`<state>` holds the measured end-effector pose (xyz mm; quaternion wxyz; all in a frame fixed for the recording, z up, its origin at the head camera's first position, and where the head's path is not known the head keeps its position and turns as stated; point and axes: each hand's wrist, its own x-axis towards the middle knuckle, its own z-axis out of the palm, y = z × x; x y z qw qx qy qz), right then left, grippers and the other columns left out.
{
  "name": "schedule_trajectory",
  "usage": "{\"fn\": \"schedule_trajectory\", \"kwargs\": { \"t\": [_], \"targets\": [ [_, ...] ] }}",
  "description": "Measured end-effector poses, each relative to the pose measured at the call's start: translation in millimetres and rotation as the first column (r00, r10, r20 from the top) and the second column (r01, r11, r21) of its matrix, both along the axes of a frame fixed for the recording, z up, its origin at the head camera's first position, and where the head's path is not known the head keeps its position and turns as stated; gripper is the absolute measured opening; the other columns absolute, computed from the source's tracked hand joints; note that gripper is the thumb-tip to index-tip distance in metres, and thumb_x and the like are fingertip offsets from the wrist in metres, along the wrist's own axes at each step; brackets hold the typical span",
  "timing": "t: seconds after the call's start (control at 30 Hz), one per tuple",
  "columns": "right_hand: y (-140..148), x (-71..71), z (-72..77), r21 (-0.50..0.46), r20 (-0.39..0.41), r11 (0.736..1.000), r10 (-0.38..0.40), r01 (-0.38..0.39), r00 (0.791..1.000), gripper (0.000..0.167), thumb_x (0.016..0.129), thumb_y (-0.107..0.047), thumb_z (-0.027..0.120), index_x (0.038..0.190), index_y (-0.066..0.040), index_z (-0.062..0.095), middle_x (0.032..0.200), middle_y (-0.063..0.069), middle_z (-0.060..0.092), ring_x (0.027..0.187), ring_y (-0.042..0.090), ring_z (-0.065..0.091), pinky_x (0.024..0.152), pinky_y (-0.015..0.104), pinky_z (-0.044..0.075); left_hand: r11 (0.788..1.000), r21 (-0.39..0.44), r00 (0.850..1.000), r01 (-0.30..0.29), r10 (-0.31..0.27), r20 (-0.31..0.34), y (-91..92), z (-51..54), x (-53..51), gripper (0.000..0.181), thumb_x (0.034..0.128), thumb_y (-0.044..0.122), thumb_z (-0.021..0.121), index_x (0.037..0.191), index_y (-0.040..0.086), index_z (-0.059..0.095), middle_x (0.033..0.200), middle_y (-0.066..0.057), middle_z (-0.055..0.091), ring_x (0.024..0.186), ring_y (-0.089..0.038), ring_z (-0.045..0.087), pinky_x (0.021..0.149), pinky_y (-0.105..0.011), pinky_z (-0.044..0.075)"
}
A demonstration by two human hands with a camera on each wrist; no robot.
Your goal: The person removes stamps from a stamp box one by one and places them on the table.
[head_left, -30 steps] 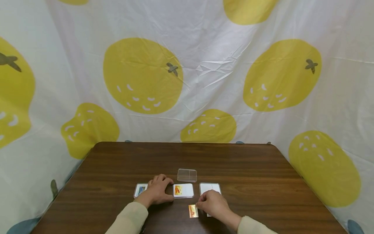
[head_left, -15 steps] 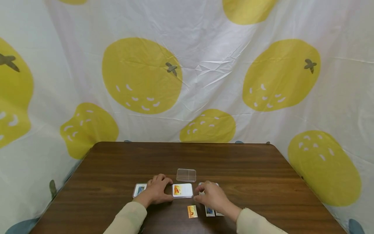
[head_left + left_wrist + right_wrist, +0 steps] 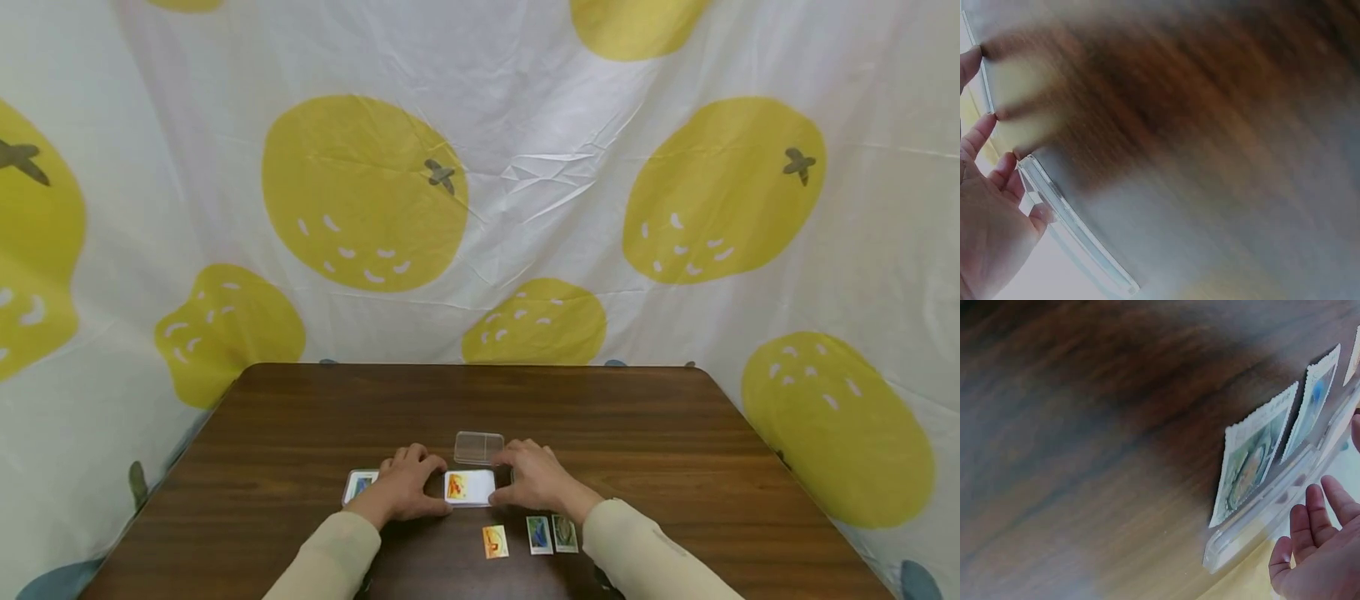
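Observation:
A flat clear case [image 3: 480,488] with a white insert and an orange stamp at its left half lies mid-table. My left hand [image 3: 405,485] rests at its left side, thumb and index finger spread by the edge. On the opposite side my right hand [image 3: 538,479] spreads its thumb and index finger, the thumb at the case's right edge. Beyond it lies a transparent lid [image 3: 472,447], its right corner near my right index finger. Under the right hand another case [image 3: 1260,512] is mostly hidden from the head view. A left case [image 3: 358,483] is partly covered by my left hand.
Nearer the front lie three loose stamps: an orange stamp [image 3: 495,542], a blue stamp [image 3: 539,535] and a green stamp [image 3: 566,534]. The brown wooden table [image 3: 660,442] meets a white curtain [image 3: 540,217] with yellow fruit prints at its back edge.
My right hand has gone from beside the orange stamp, over the right case, to the middle case's right side. The blue and green stamps are now uncovered. The left hand stays put.

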<state>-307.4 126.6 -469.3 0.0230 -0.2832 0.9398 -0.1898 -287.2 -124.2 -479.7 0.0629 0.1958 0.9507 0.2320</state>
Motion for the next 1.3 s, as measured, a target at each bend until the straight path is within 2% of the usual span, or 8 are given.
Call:
{"fn": "schedule_trajectory", "kwargs": {
  "t": [0.4, 0.73, 1.07, 1.3],
  "targets": [
    [-3, -2.9, -7.5, 0.061, 0.012, 0.998, -0.002, 0.001, 1.0, 0.057, 0.074, -0.045, 0.084, 0.12, -0.014, 0.07, 0.123, 0.007, 0.062, 0.116, 0.028, 0.053, 0.093, 0.049, 0.039, 1.0, -0.015, 1.0, 0.019, -0.02, -0.01, -1.3, -1.2, -4.4, 0.054, 0.0792, 0.044, 0.081, 0.12, 0.017, 0.061, 0.126, -0.012, 0.046, 0.122, -0.037, 0.041, 0.099, -0.062, 0.03],
    [-9, -5.0, -5.6, 0.047, 0.058, 0.998, 0.031, -0.033, 0.998, 0.055, 0.073, -0.039, 0.086, 0.12, -0.015, 0.07, 0.123, 0.007, 0.062, 0.118, 0.029, 0.053, 0.096, 0.052, 0.038, 1.0, -0.025, 1.0, 0.018, -0.019, -0.016, -4.2, -2.6, -4.7, 0.055, 0.079, 0.045, 0.08, 0.122, 0.017, 0.061, 0.127, -0.012, 0.047, 0.122, -0.037, 0.042, 0.099, -0.061, 0.031],
    [-11, -6.1, -6.6, 0.053, 0.049, 0.998, 0.022, -0.025, 0.999, 0.052, 0.071, -0.038, 0.087, 0.117, -0.017, 0.072, 0.117, 0.003, 0.065, 0.111, 0.027, 0.054, 0.087, 0.046, 0.038, 0.999, 0.029, 0.999, 0.033, -0.032, -0.028, -8.3, -3.1, -5.5, 0.054, 0.0792, 0.045, 0.08, 0.121, 0.015, 0.064, 0.126, -0.012, 0.048, 0.12, -0.036, 0.043, 0.098, -0.061, 0.031],
    [-9, -4.1, -6.6, 0.047, 0.057, 0.999, 0.016, -0.019, 0.998, 0.052, 0.071, -0.038, 0.087, 0.117, -0.017, 0.072, 0.119, 0.004, 0.063, 0.112, 0.027, 0.054, 0.088, 0.046, 0.037, 0.995, 0.101, 1.0, 0.015, -0.012, -0.024, -7.4, -0.2, -7.9, 0.041, 0.0827, 0.038, 0.077, 0.115, 0.014, 0.067, 0.121, -0.011, 0.054, 0.117, -0.035, 0.047, 0.096, -0.061, 0.032]
  ]
}}
